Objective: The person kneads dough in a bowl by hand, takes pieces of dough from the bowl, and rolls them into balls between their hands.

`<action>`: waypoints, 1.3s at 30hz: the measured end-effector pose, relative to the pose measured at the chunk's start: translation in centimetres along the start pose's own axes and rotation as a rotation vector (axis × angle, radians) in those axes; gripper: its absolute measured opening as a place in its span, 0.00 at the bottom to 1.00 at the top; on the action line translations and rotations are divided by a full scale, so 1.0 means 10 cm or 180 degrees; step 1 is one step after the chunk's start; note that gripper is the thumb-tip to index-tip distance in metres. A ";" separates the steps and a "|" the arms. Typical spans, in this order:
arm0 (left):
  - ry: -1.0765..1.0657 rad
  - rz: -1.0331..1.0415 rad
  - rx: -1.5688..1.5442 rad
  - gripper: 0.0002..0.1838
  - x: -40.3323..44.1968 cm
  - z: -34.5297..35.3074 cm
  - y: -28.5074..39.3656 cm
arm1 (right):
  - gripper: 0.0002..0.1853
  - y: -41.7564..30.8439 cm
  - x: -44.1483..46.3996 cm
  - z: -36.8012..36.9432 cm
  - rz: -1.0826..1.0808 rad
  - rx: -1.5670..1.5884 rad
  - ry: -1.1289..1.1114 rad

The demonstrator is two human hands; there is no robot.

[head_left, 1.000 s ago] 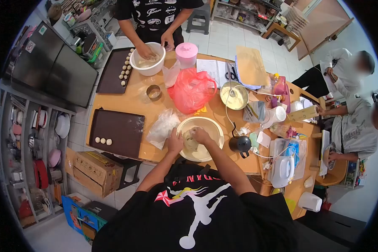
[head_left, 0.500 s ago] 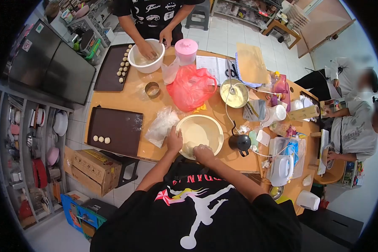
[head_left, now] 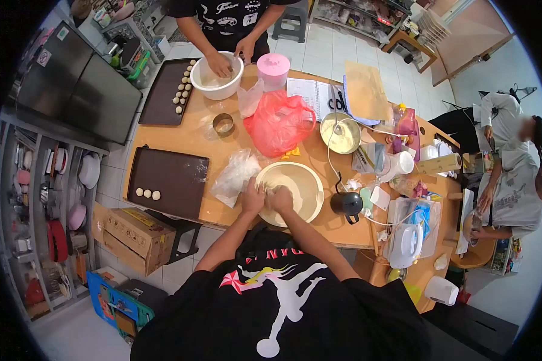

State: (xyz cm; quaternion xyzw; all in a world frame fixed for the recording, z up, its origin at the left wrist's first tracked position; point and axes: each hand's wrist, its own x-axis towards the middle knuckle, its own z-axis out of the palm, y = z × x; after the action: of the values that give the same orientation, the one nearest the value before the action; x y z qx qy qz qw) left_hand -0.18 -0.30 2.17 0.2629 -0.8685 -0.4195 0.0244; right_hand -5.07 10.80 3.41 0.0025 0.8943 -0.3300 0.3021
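A cream-coloured bowl (head_left: 310, 195) stands at the table's near edge, with pale flour or dough inside. My left hand (head_left: 253, 196) is closed over its left rim, fingertips reaching inside. Within the bowl my right hand (head_left: 280, 199) is curled, close beside the left; its fingers hide whatever they hold. Left of the bowl lies a clear plastic bag (head_left: 232, 180) with white powder. A black gooseneck kettle (head_left: 345, 203) stands to the right.
A dark tray (head_left: 168, 180) at left carries 3 dough balls (head_left: 148, 194). Across the table, a co-worker's hand (head_left: 220, 65) is in a white basin (head_left: 220, 92). A red plastic bag (head_left: 277, 123), metal bowl (head_left: 341, 135) and ring cutter (head_left: 223, 124) lie beyond my bowl.
My right hand has moved left and away from me inside the bowl, toward my left hand. The pale lump seen beside it before is now hidden. My left hand stays at the rim.
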 end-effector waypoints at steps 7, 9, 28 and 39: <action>0.0025 0.0131 -0.0027 0.13 0.00 0.04 -0.04 | 0.14 0.33 0.06 -0.43 0.0800 0.3773 -0.1769; 0.0089 0.0194 -0.0013 0.13 0.01 0.04 -0.06 | 0.15 0.35 -0.02 -0.62 0.0686 0.3497 -0.1459; 0.0349 0.0211 -0.0151 0.13 0.01 0.14 -0.17 | 0.17 0.17 -0.68 -0.58 -0.1814 -0.1305 -0.0160; 0.0294 0.0282 -0.0149 0.13 0.04 0.19 -0.17 | 0.09 0.17 -0.67 -0.45 -0.1615 -0.1964 -0.0422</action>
State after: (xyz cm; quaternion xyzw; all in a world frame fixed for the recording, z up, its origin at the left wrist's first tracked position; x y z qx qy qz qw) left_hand -0.25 0.00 -0.41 0.2426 -0.8672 -0.4256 0.0891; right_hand -1.68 16.13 8.71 -0.3304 0.9022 -0.1097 0.2547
